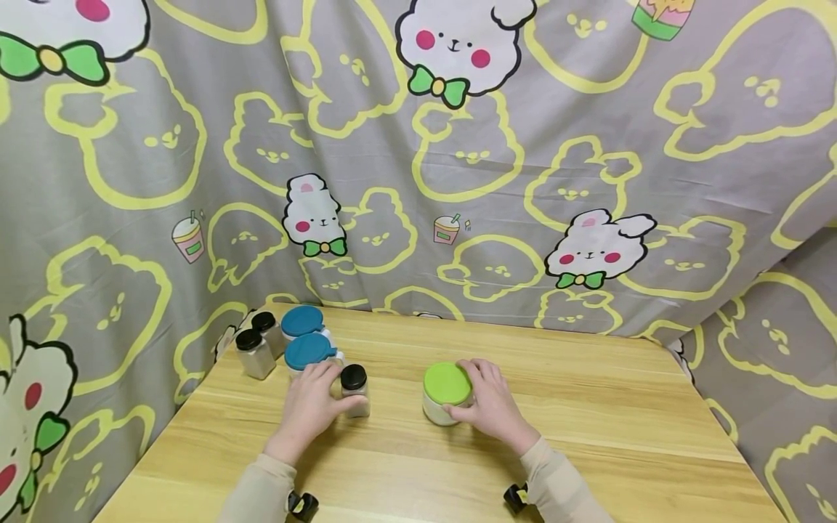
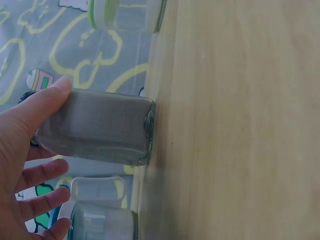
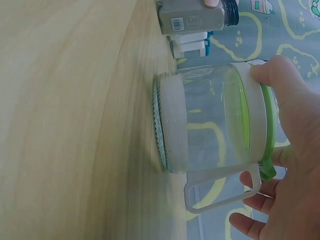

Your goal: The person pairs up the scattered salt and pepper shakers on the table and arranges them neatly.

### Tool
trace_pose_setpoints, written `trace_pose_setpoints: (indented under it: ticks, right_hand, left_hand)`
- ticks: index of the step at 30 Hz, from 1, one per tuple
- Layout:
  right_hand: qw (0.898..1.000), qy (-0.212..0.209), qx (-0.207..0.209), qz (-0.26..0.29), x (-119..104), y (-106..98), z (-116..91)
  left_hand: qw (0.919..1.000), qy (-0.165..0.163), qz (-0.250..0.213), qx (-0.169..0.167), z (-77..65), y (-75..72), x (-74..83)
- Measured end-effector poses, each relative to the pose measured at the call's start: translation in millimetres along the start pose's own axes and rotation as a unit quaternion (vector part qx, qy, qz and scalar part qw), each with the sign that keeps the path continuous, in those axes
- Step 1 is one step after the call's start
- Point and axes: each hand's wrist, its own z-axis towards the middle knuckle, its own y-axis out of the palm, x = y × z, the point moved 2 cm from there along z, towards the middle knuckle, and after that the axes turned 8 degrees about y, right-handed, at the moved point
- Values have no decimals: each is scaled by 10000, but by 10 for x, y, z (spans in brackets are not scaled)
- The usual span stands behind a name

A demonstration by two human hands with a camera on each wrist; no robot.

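Note:
My left hand (image 1: 312,407) holds a black-lidded glass shaker jar (image 1: 354,378) near its top, thumb on the near side. In the left wrist view this jar (image 2: 100,125) is filled with greyish powder, and its base is at the tabletop. To the right, my right hand (image 1: 492,408) grips a round jar with a green lid (image 1: 447,385), thumb on the lid's rim. In the right wrist view the green-lidded jar (image 3: 210,120) is clear glass with white contents at the bottom and a white handle; its other fingers spread near that handle.
Two blue-lidded jars (image 1: 309,350) stand just beyond my left hand. Left of them are two more black-lidded shaker jars (image 1: 256,356). A patterned grey curtain (image 1: 471,218) hangs behind the wooden table (image 1: 615,407).

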Motion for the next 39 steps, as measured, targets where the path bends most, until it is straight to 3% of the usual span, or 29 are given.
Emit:
trace_pose_setpoints:
  ticks: [25,39]
  right_hand:
    - [9997,215,74,10,157,-111,-33]
    - [9993,319,167,-60,275,-189,-47]
  left_hand:
    - [9997,242,-93,3,158,157,179]
    - [9989,-87,-330,-334,236,223,298]
